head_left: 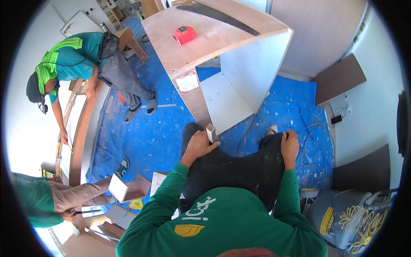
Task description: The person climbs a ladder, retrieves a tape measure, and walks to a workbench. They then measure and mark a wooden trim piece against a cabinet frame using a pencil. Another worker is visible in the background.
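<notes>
I sit with my knees apart, in dark trousers. My left hand (199, 147) rests on my left knee. Upright between its thumb and fingers is a small pale rectangular block (210, 132); its exact kind does not show. Over my right knee lies my right hand (290, 147), fingers draped loosely, holding nothing. Just ahead stands a wooden cabinet carcass (233, 94) with a white inside and an open front. On its top are a red tape measure (185, 35) and a handsaw (218, 18) with a dark blade.
Blue sheeting (137, 141) covers the floor. At the left, a person (72, 64) bends over long boards (85, 115); another person (43, 199) is at the lower left. A small open box (128, 188) lies nearby. To my right are a grey machine (342, 214), yellow cord and dark panels (364, 169).
</notes>
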`<action>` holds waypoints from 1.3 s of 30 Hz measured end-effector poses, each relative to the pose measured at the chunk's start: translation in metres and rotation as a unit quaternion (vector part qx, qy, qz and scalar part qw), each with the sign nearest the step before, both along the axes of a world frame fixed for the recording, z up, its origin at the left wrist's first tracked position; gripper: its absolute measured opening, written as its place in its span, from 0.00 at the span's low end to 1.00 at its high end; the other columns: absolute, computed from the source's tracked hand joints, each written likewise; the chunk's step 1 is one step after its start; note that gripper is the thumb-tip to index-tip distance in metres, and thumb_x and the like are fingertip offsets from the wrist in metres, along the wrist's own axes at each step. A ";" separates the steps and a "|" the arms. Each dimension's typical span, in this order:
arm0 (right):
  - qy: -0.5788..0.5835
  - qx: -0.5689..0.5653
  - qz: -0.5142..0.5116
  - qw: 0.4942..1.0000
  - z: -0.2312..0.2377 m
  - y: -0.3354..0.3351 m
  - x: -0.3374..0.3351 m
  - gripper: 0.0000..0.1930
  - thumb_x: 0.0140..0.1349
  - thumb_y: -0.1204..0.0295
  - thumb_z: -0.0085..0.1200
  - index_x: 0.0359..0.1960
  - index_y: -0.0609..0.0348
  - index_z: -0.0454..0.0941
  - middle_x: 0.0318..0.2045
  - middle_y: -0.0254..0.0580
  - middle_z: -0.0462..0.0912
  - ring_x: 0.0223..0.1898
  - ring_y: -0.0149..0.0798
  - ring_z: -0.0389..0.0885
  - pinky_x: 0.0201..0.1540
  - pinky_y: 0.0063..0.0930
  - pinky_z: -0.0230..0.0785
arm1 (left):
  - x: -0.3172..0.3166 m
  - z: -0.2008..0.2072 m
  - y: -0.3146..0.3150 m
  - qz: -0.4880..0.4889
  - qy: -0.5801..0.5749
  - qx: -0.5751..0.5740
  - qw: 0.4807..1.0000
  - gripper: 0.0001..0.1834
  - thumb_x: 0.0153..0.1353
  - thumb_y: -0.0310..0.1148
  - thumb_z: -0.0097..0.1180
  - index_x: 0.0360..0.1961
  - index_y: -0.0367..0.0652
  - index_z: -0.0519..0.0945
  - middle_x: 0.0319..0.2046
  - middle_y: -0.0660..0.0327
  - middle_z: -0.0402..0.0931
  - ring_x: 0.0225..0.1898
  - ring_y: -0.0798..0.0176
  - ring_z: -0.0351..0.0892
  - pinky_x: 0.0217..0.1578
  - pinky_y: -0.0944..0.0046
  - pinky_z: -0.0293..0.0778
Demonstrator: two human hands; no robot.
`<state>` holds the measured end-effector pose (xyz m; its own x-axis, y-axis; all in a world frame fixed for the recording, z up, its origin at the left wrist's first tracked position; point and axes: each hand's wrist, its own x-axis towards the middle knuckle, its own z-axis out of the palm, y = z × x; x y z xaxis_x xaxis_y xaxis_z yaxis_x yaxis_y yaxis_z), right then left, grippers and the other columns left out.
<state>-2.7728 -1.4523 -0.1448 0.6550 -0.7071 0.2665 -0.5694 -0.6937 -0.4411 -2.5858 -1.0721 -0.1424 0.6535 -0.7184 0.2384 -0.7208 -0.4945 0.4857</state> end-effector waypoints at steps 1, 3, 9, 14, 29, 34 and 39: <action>-0.003 0.009 0.002 1.000 0.000 0.002 -0.001 0.12 0.75 0.62 0.58 0.47 0.59 0.82 0.45 0.58 0.85 0.45 0.67 0.85 0.46 0.57 0.77 | -0.002 -0.001 -0.003 0.009 0.003 0.028 1.000 0.19 0.64 0.53 0.71 0.41 0.47 0.90 0.39 0.54 0.87 0.44 0.46 0.85 0.52 0.49 0.78; -0.030 0.012 0.008 0.999 -0.004 -0.002 -0.003 0.12 0.75 0.62 0.58 0.47 0.59 0.83 0.45 0.58 0.86 0.44 0.67 0.85 0.46 0.58 0.77 | -0.004 -0.005 -0.009 0.029 0.011 0.084 0.996 0.18 0.64 0.53 0.72 0.41 0.50 0.92 0.41 0.57 0.89 0.50 0.45 0.85 0.56 0.48 0.79; -0.049 0.032 0.015 0.998 -0.013 -0.007 0.001 0.13 0.74 0.62 0.59 0.45 0.60 0.85 0.44 0.58 0.88 0.44 0.65 0.86 0.48 0.57 0.77 | -0.005 -0.005 -0.007 0.047 0.043 0.087 0.994 0.20 0.63 0.52 0.73 0.43 0.48 0.91 0.44 0.55 0.88 0.50 0.43 0.85 0.55 0.46 0.80; -0.046 0.039 0.006 0.998 -0.010 -0.008 0.006 0.13 0.74 0.62 0.59 0.43 0.60 0.86 0.43 0.57 0.88 0.44 0.64 0.86 0.48 0.56 0.77 | -0.005 0.000 -0.008 0.041 0.081 0.060 0.994 0.21 0.63 0.48 0.75 0.49 0.44 0.89 0.44 0.53 0.87 0.50 0.42 0.86 0.53 0.47 0.81; -0.028 0.037 -0.036 0.998 -0.022 -0.021 -0.002 0.12 0.74 0.61 0.58 0.43 0.58 0.85 0.43 0.56 0.87 0.42 0.64 0.86 0.45 0.58 0.79 | 0.093 0.068 -0.180 -0.086 0.050 -0.094 0.991 0.19 0.67 0.35 0.72 0.51 0.34 0.81 0.37 0.46 0.84 0.41 0.45 0.88 0.44 0.50 0.82; -0.032 0.045 -0.055 0.997 -0.025 -0.030 -0.008 0.12 0.74 0.62 0.57 0.42 0.58 0.85 0.42 0.56 0.87 0.42 0.64 0.86 0.45 0.58 0.79 | 0.138 0.054 -0.254 -0.079 0.073 -0.086 0.990 0.22 0.71 0.43 0.69 0.51 0.32 0.82 0.40 0.44 0.87 0.43 0.44 0.89 0.47 0.49 0.81; -0.029 0.068 -0.086 0.993 -0.016 -0.031 -0.015 0.12 0.74 0.62 0.57 0.41 0.59 0.85 0.43 0.56 0.87 0.43 0.64 0.86 0.45 0.58 0.79 | 0.163 0.034 -0.313 -0.052 0.096 -0.093 0.990 0.21 0.69 0.40 0.70 0.49 0.31 0.82 0.43 0.40 0.86 0.44 0.40 0.89 0.48 0.48 0.81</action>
